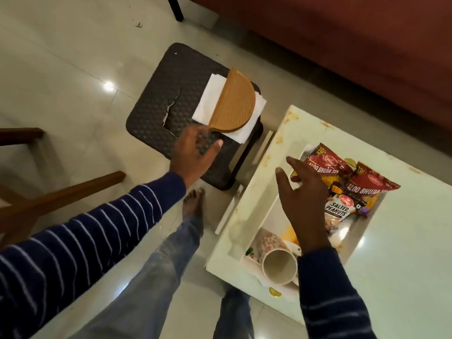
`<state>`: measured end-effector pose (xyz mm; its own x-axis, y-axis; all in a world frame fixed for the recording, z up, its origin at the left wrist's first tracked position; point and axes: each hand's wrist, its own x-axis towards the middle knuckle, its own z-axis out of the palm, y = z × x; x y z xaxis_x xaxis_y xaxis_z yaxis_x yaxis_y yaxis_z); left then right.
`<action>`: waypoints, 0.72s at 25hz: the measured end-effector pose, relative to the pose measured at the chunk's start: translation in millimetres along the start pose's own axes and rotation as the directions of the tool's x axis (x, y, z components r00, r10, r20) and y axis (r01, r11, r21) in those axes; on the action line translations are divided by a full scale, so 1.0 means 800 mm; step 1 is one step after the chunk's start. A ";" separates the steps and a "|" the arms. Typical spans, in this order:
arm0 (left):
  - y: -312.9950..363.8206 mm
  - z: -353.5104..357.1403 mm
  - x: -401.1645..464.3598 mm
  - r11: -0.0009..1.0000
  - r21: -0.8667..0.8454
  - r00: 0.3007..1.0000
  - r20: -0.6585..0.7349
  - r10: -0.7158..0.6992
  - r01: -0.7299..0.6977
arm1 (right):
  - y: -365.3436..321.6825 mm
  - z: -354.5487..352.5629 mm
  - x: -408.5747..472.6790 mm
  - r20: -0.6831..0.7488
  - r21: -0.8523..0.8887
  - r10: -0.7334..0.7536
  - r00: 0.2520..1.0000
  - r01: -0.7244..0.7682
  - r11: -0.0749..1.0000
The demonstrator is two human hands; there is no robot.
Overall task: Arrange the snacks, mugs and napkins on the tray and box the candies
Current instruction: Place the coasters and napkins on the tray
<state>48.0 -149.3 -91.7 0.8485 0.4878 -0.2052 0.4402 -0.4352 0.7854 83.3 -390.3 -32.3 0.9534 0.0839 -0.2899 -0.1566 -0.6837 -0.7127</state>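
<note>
A stack of white napkins [209, 102] lies on a dark woven stool [161, 94], under a brown half-round holder [234, 104]. My left hand [195, 152] is open, fingers spread, right at the holder's near corner; contact is unclear. On the white table [403, 241] sits a white tray [268, 214]. It holds two red Aloo Bhujia packets [325, 165], a salted peanuts packet [338, 210] and a patterned mug [277, 259] lying on its side. My right hand [303, 199] hovers open above the tray. Small candies [250, 252] lie beside the mug.
A gold-wrapped piece [275, 292] lies at the table's near edge. A red-brown sofa [342, 45] runs along the top right. Wooden chair legs [61, 194] stand at the left. My legs and bare foot [193, 204] are on the tiled floor between stool and table.
</note>
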 end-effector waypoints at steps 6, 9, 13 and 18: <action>0.019 -0.004 0.094 0.999 0.018 0.994 -0.098 -0.044 0.046 | -0.071 0.096 0.090 0.085 0.114 0.175 0.981 -0.184 0.976; 0.010 -0.002 0.109 0.999 0.031 1.000 0.001 -0.031 0.031 | -0.080 0.134 0.108 0.066 0.147 0.246 0.967 -0.254 0.956; -0.002 -0.011 0.108 0.998 -0.029 0.996 0.067 0.063 -0.061 | -0.089 0.159 0.114 -0.039 0.226 0.317 0.948 -0.301 0.927; -0.012 -0.036 0.107 0.992 -0.056 0.980 0.159 0.120 -0.112 | -0.113 0.153 0.110 0.004 0.323 0.157 0.988 -0.150 0.935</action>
<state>108.1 -81.6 -100.1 0.9309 0.3057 -0.2000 0.3252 -0.4441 0.8349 149.9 -232.6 -71.5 0.9159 -0.0215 -0.4008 -0.3724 -0.4176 -0.8288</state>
